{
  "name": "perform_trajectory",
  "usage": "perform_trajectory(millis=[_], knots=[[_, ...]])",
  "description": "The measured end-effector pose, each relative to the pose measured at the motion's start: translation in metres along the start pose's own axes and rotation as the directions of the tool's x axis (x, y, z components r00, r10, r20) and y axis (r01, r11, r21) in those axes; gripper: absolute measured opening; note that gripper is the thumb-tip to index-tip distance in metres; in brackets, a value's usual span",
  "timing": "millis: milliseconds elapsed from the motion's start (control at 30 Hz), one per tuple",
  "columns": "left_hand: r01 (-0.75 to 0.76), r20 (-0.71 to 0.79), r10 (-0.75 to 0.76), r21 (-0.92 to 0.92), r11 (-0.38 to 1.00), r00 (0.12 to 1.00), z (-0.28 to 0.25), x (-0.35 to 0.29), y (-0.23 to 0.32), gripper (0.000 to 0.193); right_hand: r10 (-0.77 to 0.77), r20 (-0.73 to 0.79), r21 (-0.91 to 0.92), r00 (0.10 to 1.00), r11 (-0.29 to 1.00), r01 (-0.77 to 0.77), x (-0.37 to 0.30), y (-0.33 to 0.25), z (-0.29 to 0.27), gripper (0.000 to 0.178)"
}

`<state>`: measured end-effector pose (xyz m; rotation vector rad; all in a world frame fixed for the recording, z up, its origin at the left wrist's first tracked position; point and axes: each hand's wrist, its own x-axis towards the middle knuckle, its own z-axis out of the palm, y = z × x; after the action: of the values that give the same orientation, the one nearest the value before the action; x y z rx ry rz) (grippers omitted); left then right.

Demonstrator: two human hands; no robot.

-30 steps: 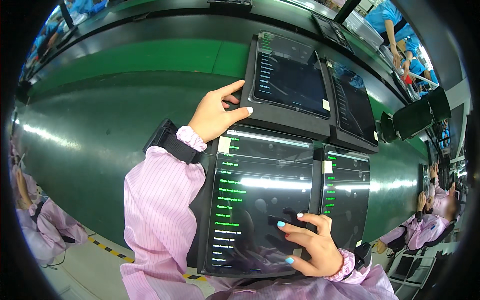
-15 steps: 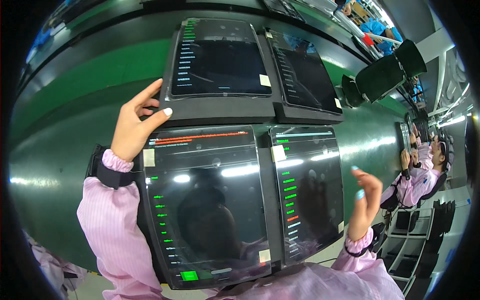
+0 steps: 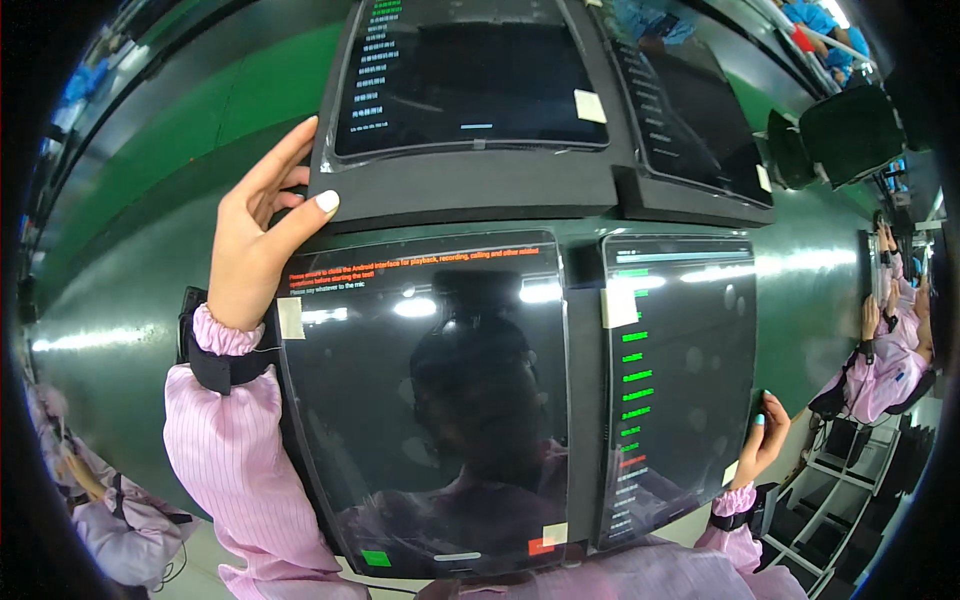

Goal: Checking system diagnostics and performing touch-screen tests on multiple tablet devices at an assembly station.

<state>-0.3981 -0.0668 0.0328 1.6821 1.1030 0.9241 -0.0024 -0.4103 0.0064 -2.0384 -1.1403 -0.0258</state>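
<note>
A large black tablet [image 3: 440,400] in clear film lies nearest me, with red lines along its top and green and red boxes along its bottom. Beside it is a narrower-looking tablet [image 3: 690,390] with green lines. Farther away, another dark tablet [image 3: 470,80] rests on a black padded block [image 3: 480,185]. My left hand [image 3: 255,230] grips this block's left corner, thumb on the near side, index finger stretched along the left side. My right hand [image 3: 768,440] is at the right edge of the green-lined tablet, its visible fingers apart and nothing seen in them.
A fourth tablet [image 3: 690,100] lies on its own block [image 3: 690,195] at the back right. A black stand-like object [image 3: 850,135] is beyond it. At the far right, people in pink sit along the green bench [image 3: 800,285]. White shelving [image 3: 835,480] stands below them.
The tablets look larger and shifted right and up in view. My right hand has lowered to the tablet's edge. The near-left tablet's green lines vanished, and a red box appeared.
</note>
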Motion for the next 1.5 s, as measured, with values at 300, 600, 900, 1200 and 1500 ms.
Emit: perform_trajectory(millis=[300,600,900,1200,1500], knots=[[0.032,-0.011,-0.031,0.010,0.999,0.999,0.004,0.004,-0.008,0.060,0.029,-0.040,-0.046,0.999,0.998,-0.031,-0.005,-0.004,0.001,0.016],[0.062,-0.044,-0.058,0.074,0.995,0.997,-0.002,0.002,0.000,0.062,0.027,0.014,-0.098,1.000,0.995,-0.026,-0.004,-0.007,-0.003,0.015],[0.033,-0.006,-0.033,-0.013,0.999,0.999,0.003,0.002,-0.006,0.059,-0.009,-0.002,-0.103,1.000,0.995,0.009,-0.001,-0.005,-0.003,0.014],[-0.016,-0.021,0.015,-0.027,1.000,1.000,0.001,0.004,-0.006,0.059,-0.013,-0.035,-0.036,0.999,0.999,0.011,-0.002,-0.001,0.000,0.013],[-0.023,-0.022,0.023,-0.020,1.000,1.000,-0.002,0.000,-0.007,0.058,-0.042,-0.016,-0.040,0.999,0.998,0.042,-0.001,0.000,-0.001,0.010]])
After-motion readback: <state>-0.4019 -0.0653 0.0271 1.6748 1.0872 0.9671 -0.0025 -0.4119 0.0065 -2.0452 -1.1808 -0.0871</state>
